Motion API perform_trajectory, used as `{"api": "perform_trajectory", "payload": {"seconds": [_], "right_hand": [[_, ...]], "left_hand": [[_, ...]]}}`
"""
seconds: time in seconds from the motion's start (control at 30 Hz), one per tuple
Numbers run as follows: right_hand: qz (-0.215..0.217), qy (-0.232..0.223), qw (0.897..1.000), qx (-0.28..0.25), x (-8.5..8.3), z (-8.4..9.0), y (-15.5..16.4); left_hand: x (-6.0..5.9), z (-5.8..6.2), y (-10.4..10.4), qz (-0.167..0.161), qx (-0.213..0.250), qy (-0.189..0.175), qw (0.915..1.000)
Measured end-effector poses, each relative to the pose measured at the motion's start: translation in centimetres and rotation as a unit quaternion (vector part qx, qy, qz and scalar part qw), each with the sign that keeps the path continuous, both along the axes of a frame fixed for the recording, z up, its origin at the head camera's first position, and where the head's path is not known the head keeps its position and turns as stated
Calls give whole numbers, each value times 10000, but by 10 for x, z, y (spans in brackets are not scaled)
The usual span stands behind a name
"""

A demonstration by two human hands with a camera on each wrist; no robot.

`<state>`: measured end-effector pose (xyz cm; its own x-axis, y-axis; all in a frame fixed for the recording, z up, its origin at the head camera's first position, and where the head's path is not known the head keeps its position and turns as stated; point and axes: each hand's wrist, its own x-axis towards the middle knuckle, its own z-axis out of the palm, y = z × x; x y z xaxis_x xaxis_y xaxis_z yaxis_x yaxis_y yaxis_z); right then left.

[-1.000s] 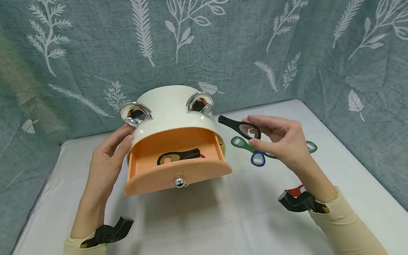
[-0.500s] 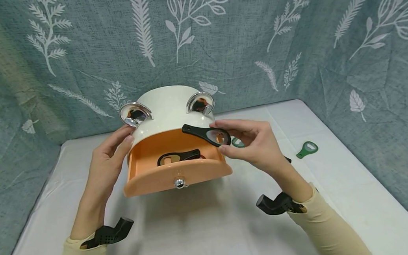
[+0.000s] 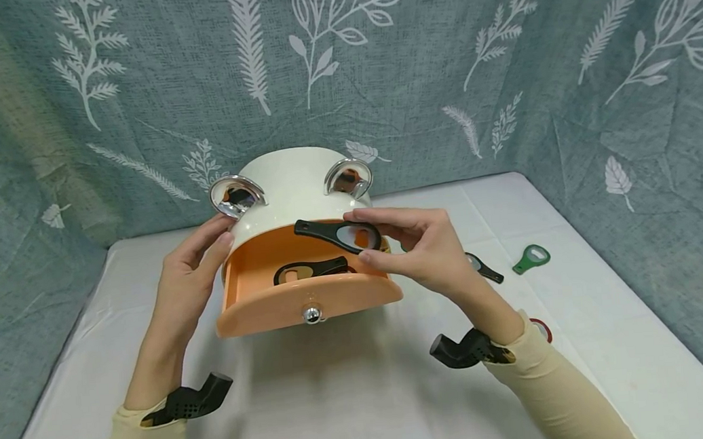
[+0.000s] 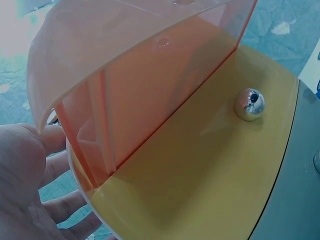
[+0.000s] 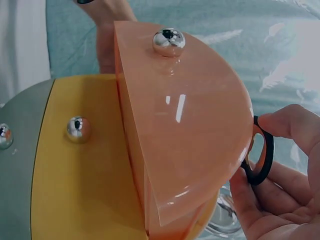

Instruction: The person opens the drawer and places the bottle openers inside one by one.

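A small frog-faced drawer cabinet (image 3: 293, 176), white on top with two chrome eye rings, has its orange top drawer (image 3: 357, 296) pulled out. My left hand (image 3: 186, 272) rests against the cabinet's left side, thumb at the front edge and fingers fairly straight along the shell. Thumb and fingers of my right hand (image 3: 427, 245) pinch a black bottle opener (image 3: 322, 230) by its ring end, over the drawer's right part, handle pointing left. Inside the drawer lies another black bottle opener (image 3: 327, 267), with a bit of red beside it. In the right wrist view, the drawer front partly hides the held opener.
Right of the cabinet on the white cloth lie a green bottle opener (image 3: 522, 264) and a black one (image 3: 485, 268). A red ring (image 3: 547, 328) shows past my right sleeve. Below the orange drawer is a yellow drawer (image 4: 200, 165) with a chrome knob (image 4: 249, 104).
My right hand has carried the black bottle opener leftward from beside the cabinet to over the open drawer. My left hand has stayed at the cabinet's side.
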<state>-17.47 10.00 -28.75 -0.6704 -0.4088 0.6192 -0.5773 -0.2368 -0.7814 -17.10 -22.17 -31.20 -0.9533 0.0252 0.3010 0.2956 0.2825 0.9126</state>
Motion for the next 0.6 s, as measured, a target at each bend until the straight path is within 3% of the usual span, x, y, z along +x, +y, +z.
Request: {"api": "perform_trajectory", "payload": {"seconds": [0.6], "right_hand": [[-64,-96,9998,159,-4,-3,-5]], "left_hand": [[-1,0,0,-16,-52,10,10000]]}}
